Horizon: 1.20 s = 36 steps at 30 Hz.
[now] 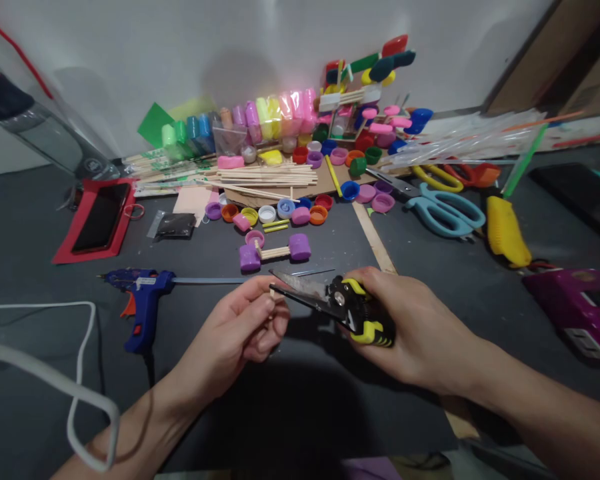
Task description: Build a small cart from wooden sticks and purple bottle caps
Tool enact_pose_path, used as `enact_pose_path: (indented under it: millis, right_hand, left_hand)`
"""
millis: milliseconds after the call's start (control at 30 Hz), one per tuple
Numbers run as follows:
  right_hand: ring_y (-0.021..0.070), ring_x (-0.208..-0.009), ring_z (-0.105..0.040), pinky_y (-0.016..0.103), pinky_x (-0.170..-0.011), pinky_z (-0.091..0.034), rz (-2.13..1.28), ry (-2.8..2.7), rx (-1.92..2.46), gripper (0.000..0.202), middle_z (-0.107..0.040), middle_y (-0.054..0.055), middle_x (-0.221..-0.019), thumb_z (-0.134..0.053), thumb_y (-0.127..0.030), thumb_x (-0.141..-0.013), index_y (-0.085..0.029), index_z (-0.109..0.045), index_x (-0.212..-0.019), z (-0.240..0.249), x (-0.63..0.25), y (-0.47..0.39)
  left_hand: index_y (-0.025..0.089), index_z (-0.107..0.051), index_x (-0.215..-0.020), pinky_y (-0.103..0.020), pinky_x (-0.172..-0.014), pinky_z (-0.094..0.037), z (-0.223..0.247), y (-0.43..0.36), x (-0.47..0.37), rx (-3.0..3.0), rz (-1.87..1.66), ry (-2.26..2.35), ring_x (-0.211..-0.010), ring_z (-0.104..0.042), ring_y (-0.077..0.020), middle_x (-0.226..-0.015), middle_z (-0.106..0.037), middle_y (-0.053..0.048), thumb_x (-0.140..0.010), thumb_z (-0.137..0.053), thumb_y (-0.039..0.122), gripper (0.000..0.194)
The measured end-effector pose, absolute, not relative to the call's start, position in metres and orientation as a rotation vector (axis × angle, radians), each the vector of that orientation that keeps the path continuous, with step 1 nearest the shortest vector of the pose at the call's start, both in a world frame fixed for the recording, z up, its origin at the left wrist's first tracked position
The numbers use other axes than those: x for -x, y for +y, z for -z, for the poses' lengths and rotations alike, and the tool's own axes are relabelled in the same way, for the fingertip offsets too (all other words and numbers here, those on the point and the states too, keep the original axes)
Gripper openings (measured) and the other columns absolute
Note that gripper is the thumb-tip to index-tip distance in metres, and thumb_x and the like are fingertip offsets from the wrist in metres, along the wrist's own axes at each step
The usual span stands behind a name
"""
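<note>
My right hand point(400, 327) is wrapped round the black and yellow handles of a pair of pruning shears point(337, 298). Their blades stand a little apart and point left toward my other hand. Between thumb and fingers, my left hand point(245, 320) pinches a small wooden stick point(272, 293), mostly hidden by the fingers. The tip of the lower blade touches or overlaps the stick's top end. Just beyond the hands lies a piece made of short sticks point(274, 253) joining two purple blocks point(250, 257). A thin metallic rod point(313, 271) lies behind the blades.
A blue glue gun point(143, 300) with a glue stick lies at left, near a white cable point(83, 333) and a phone point(101, 217). Bottle caps point(267, 214), wooden sticks point(267, 175) and clay tubes point(260, 120) fill the back. Blue scissors point(447, 210) and a purple box point(575, 310) lie right.
</note>
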State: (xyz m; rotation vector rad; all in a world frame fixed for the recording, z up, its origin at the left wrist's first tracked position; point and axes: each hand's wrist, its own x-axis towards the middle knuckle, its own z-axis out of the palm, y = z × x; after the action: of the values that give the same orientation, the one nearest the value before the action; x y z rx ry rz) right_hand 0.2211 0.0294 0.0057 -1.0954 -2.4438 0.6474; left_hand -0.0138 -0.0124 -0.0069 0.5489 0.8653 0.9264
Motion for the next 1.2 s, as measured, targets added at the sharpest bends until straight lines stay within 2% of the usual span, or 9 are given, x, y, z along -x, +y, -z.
enact_pose_path:
  millis: [167, 233, 300, 467, 600, 700, 800, 1033, 1200]
  right_hand:
    - [0.0176, -0.061, -0.057, 0.027, -0.056, -0.041, -0.645, -2.435, 1.128, 0.022, -0.063, 0.003, -0.075, -0.061, -0.024, -0.074, -0.018, -0.055, -0.094, -0.004, -0.223, 0.029]
    - [0.0176, -0.061, -0.057, 0.027, -0.056, -0.041, -0.648, -2.431, 1.136, 0.022, -0.063, 0.003, -0.074, -0.062, -0.024, -0.074, -0.018, -0.055, -0.094, -0.003, -0.223, 0.029]
    - [0.0180, -0.061, -0.056, 0.028, -0.056, -0.040, -0.660, -2.423, 1.155, 0.022, -0.062, 0.002, -0.073, -0.061, -0.024, -0.074, -0.018, -0.055, -0.094, -0.002, -0.222, 0.029]
    - [0.0193, -0.065, -0.058, 0.028, -0.057, -0.041, -0.748, -2.403, 1.209, 0.022, -0.062, 0.002, -0.075, -0.062, -0.022, -0.072, -0.019, -0.055, -0.093, -0.001, -0.217, 0.028]
    - [0.0196, -0.067, -0.058, 0.029, -0.058, -0.041, -0.785, -2.390, 1.226, 0.023, -0.064, 0.002, -0.077, -0.063, -0.022, -0.073, -0.019, -0.056, -0.095, 0.000, -0.214, 0.029]
    - [0.0196, -0.067, -0.058, 0.029, -0.059, -0.041, -0.800, -2.384, 1.234, 0.024, -0.064, 0.002, -0.078, -0.063, -0.023, -0.074, -0.019, -0.056, -0.096, 0.000, -0.215, 0.029]
    - [0.0199, -0.067, -0.057, 0.029, -0.059, -0.040, -0.833, -2.383, 1.255, 0.023, -0.063, 0.002, -0.078, -0.063, -0.023, -0.073, -0.019, -0.056, -0.094, -0.001, -0.213, 0.028]
    - [0.0193, -0.073, -0.058, 0.029, -0.062, -0.041, -1.010, -2.275, 1.292, 0.025, -0.064, 0.002, -0.084, -0.064, -0.020, -0.073, -0.020, -0.055, -0.097, -0.007, -0.203, 0.020]
    - [0.0170, -0.073, -0.058, 0.028, -0.064, -0.043, -1.119, -2.154, 1.216, 0.025, -0.062, 0.001, -0.085, -0.063, -0.019, -0.076, -0.020, -0.054, -0.099, -0.010, -0.203, 0.021]
  left_hand:
    - [0.014, -0.068, -0.095, -0.015, -0.043, -0.043, 0.004, -0.006, 0.011, -0.351, -0.923, 0.898, -0.054, -0.056, -0.0084, -0.072, -0.058, 0.000, -0.084, -0.070, 0.018, 0.012]
    - [0.012, -0.067, -0.089, -0.021, -0.051, -0.054, 0.002, -0.006, 0.010, -0.297, -0.975, 0.870, -0.059, -0.063, -0.0121, -0.070, -0.059, -0.001, -0.087, -0.063, 0.013, 0.004]
    - [0.011, -0.066, -0.085, -0.029, -0.064, -0.061, 0.001, -0.006, 0.009, -0.223, -1.033, 0.861, -0.069, -0.068, -0.0164, -0.073, -0.063, -0.004, -0.091, -0.054, 0.010, 0.013]
    - [0.010, -0.066, -0.092, -0.047, -0.093, -0.059, -0.001, -0.007, 0.007, -0.049, -1.065, 0.858, -0.099, -0.071, -0.0258, -0.098, -0.072, -0.014, -0.094, -0.047, 0.010, 0.020]
    - [0.008, -0.069, -0.099, -0.039, -0.089, -0.061, 0.001, -0.007, 0.007, -0.116, -1.058, 0.883, -0.096, -0.072, -0.0236, -0.096, -0.073, -0.014, -0.091, -0.052, 0.006, 0.019]
    - [0.006, -0.071, -0.090, -0.031, -0.077, -0.063, 0.002, -0.005, 0.006, -0.093, -1.080, 0.943, -0.079, -0.073, -0.0192, -0.085, -0.073, -0.012, -0.091, -0.051, 0.004, 0.020]
    - [0.006, -0.072, -0.085, -0.028, -0.077, -0.062, 0.002, -0.004, 0.001, -0.017, -1.125, 0.940, -0.076, -0.072, -0.0162, -0.081, -0.072, -0.010, -0.090, -0.049, 0.002, 0.024]
    - [0.008, -0.076, -0.075, -0.023, -0.084, -0.059, 0.001, -0.005, -0.014, -0.127, -1.180, 0.793, -0.083, -0.072, -0.0147, -0.085, -0.076, -0.008, -0.062, -0.047, -0.012, 0.037]
    - [0.010, -0.072, -0.065, -0.018, -0.075, -0.057, -0.007, -0.003, -0.027, -0.110, -1.171, 0.877, -0.069, -0.068, -0.0099, -0.070, -0.070, -0.004, -0.060, -0.052, -0.014, 0.031]
